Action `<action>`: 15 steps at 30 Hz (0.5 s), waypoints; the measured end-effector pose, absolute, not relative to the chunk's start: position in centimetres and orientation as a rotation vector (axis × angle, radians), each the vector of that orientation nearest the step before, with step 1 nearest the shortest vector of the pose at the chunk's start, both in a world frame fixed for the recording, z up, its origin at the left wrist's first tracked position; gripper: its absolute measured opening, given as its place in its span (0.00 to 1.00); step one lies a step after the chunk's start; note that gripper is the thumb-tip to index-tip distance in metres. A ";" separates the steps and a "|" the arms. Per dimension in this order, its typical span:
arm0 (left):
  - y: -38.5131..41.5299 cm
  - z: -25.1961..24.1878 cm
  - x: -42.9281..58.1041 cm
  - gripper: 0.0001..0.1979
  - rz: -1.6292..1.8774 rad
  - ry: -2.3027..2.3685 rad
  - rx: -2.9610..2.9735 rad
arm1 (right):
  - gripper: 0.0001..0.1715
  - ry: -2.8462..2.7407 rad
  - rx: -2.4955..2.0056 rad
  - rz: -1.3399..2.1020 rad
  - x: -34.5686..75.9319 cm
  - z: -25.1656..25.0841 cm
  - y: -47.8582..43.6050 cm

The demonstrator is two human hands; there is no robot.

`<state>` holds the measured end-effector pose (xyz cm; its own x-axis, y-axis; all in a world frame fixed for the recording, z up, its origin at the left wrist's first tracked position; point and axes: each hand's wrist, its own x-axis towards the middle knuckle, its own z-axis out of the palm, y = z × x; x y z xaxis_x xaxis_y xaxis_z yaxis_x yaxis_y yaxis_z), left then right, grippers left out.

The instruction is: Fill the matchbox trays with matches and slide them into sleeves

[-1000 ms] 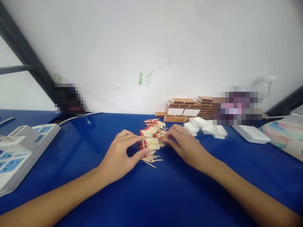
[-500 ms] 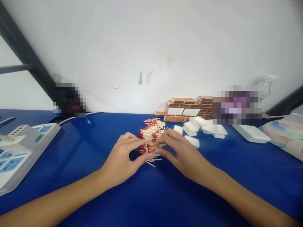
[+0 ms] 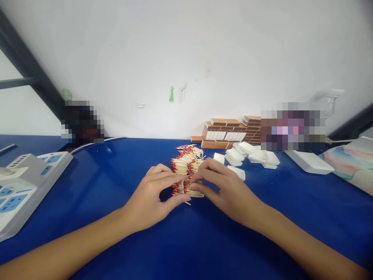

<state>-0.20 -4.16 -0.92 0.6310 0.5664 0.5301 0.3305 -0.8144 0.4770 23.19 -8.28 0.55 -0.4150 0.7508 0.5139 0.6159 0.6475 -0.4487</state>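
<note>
A heap of red-tipped matches (image 3: 186,161) lies on the blue table (image 3: 186,241). At its near edge sits a small white matchbox tray (image 3: 192,190) filled with matches. My left hand (image 3: 151,196) pinches the tray's left end between thumb and forefinger. My right hand (image 3: 225,186) grips the tray's right end, fingers curled over the matches in it. Both hands are closed on the tray.
Loose white trays (image 3: 247,157) lie right of the heap, with stacked brown matchbox sleeves (image 3: 230,134) against the wall behind. A white power strip (image 3: 20,186) sits at far left. A flat white box (image 3: 309,161) and a colourful sheet (image 3: 349,163) lie at right.
My right hand moved left from the heap onto the tray and closed on its right end. My left hand kept its hold. The tray sits slightly nearer to me.
</note>
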 end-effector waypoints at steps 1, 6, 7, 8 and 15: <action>-4.1 -0.9 -0.2 0.19 0.984 0.722 2.516 | 0.04 -2.161 -1.059 0.252 23.2 0.6 -8.3; -4.1 -0.9 -0.2 0.18 0.952 0.719 2.503 | 0.05 -2.194 -1.021 0.321 22.9 0.6 -8.7; -4.1 -0.9 -0.2 0.18 0.945 0.716 2.503 | 0.05 -2.199 -1.022 0.329 22.9 0.6 -8.8; -4.1 -0.9 -0.2 0.18 0.940 0.713 2.503 | 0.06 -2.201 -1.029 0.337 22.8 0.5 -8.8; -4.2 -0.9 -0.2 0.19 0.910 0.721 2.526 | 0.03 -2.171 -1.052 0.351 22.8 0.6 -8.9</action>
